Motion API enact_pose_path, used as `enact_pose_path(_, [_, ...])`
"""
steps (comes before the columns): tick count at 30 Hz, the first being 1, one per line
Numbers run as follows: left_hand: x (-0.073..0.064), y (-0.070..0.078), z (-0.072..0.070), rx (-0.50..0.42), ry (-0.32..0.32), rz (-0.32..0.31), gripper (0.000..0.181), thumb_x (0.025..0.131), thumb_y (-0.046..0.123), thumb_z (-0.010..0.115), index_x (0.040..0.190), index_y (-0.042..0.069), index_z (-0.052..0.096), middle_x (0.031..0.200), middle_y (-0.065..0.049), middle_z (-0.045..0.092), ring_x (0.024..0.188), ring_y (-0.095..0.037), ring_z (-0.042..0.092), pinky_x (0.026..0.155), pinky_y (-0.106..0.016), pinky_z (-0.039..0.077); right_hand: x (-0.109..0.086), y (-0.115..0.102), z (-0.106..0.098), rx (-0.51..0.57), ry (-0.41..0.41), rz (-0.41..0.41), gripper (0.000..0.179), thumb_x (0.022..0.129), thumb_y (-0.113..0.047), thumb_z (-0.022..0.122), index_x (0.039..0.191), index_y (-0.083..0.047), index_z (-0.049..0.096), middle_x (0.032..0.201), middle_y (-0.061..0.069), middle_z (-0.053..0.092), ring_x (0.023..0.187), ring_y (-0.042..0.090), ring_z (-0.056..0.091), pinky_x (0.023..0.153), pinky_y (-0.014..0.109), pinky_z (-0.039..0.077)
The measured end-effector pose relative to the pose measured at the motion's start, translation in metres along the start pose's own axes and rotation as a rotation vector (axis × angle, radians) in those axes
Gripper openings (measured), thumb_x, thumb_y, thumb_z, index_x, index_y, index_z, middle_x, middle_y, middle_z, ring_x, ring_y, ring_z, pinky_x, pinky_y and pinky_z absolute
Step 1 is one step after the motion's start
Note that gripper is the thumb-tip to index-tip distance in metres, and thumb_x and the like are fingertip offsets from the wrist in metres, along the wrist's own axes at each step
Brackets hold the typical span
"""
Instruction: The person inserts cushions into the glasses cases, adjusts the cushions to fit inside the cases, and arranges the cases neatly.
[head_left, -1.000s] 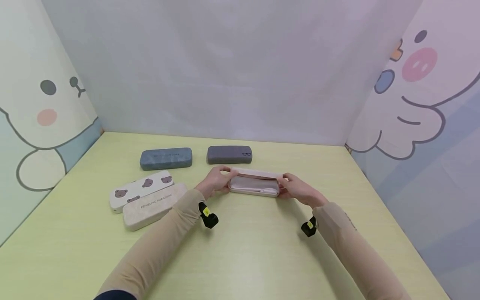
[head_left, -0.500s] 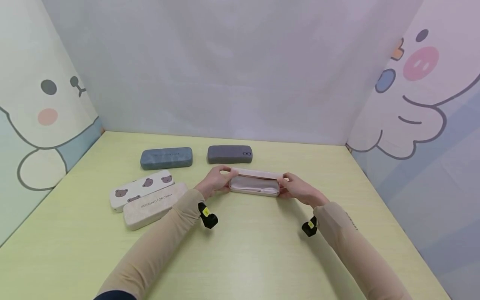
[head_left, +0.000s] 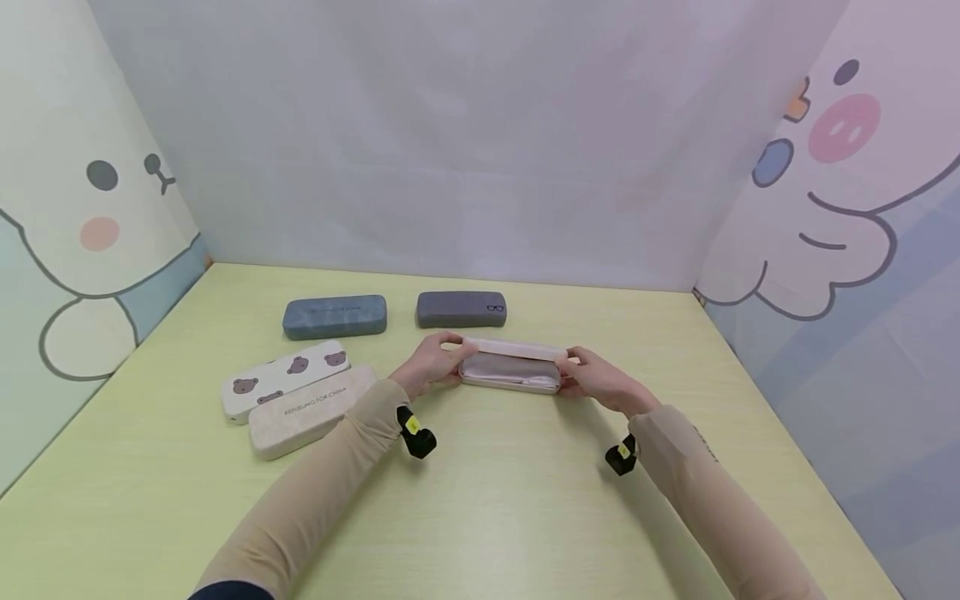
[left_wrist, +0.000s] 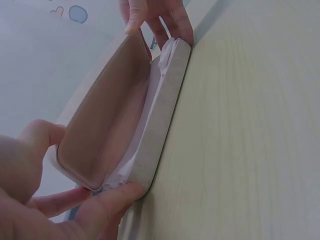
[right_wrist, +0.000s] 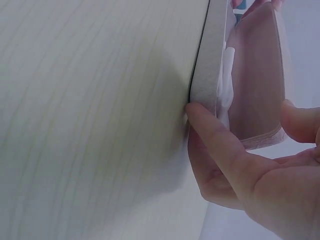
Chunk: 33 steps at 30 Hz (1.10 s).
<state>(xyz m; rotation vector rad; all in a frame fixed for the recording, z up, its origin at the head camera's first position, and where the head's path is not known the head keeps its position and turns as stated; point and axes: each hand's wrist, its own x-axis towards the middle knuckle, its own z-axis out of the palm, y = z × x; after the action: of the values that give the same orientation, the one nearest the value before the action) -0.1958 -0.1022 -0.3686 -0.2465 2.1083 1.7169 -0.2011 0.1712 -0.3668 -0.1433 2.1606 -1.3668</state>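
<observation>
A pale glasses case [head_left: 510, 383] sits on the table in the head view, its lid [head_left: 517, 347] raised part-way on the far side. Folded light cloth [right_wrist: 226, 82] lies inside, and the lid's brown-pink lining [left_wrist: 107, 107] faces the left wrist camera. At the case's left end my left hand [head_left: 433, 362] grips it, thumb on the lid's edge and fingers at the base. My right hand [head_left: 597, 380] holds the other end in the same way, thumb on the lid and a finger along the base [right_wrist: 206, 75]. Whether anything lies under the cloth is hidden.
Behind the case lies a dark grey glasses case [head_left: 461, 309], with a blue one [head_left: 334, 317] to its left. A bear-print case [head_left: 285, 379] and a cream lettered case [head_left: 311, 412] lie side by side near my left forearm. A pale curtain [head_left: 465, 150] hangs behind the table.
The lid tips down very slightly toward the base, showing a little more of its top. Both hands keep their hold at the ends, and the other cases stay put.
</observation>
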Motion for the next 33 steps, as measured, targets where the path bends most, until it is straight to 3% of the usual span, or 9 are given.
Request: enact_pose_path(33, [-0.0023, -0.0003, 0.0008, 0.012, 0.005, 0.013, 0.054, 0.096, 0.030, 0.058, 0.142, 0.007, 0.041, 0.133, -0.021, 0.053, 0.116, -0.030, 0.061, 0.091, -0.036, 0.054, -0.0013, 0.0005, 0.0012, 0.018, 0.006, -0.016, 0.044, 0.105, -0.021, 0.035, 0.137, 0.008, 0.028, 0.131, 0.027, 0.042, 0.116, 0.028, 0.051, 0.103, 0.044, 0.046])
